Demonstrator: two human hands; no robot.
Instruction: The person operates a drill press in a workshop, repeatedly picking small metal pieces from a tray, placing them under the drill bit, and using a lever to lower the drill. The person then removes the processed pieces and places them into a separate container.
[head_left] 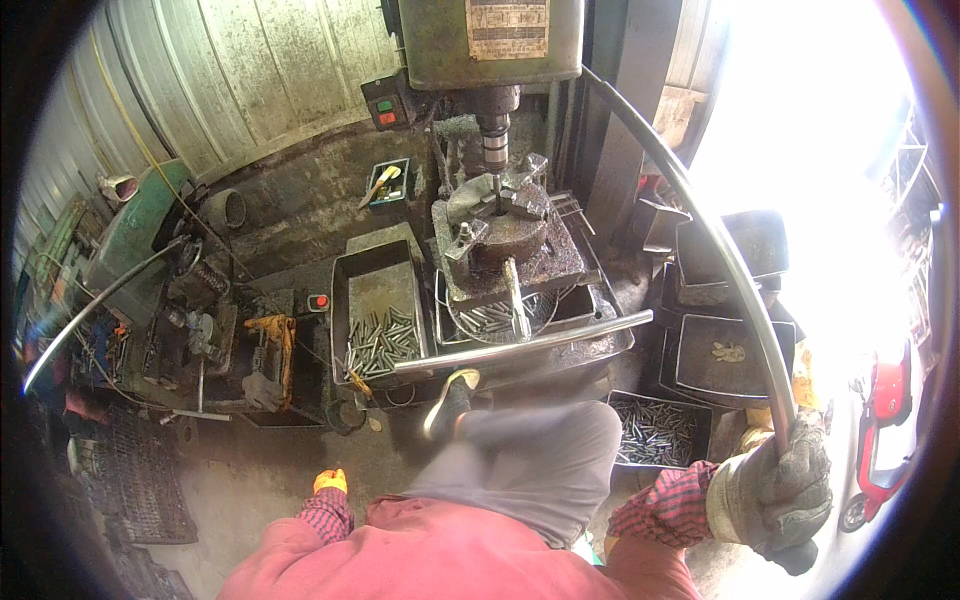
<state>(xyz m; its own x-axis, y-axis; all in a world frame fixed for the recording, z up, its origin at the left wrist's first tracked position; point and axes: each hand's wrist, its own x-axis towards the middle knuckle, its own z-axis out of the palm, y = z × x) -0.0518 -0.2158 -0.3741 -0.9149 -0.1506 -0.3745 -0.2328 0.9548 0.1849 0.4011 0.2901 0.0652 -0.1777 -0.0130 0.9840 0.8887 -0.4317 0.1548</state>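
Long curved lever in gloved right hand, fingers wrapped tight; left hand unreadable.

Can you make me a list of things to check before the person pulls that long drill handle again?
1. Right hand wrapped around the long metal handle: ok, its gloved fingers are closed around the handle's end.
2. Left hand away from the drill: ok, it hangs low at the person's side, only its orange glove tip showing.
3. Part sitting in the round chuck under the drill spindle: cannot tell, too small.
4. Foot steady: cannot tell, the raised leg is blurred.
5. Tray of small metal pins clear of the handle: ok, it sits left of the chuck.
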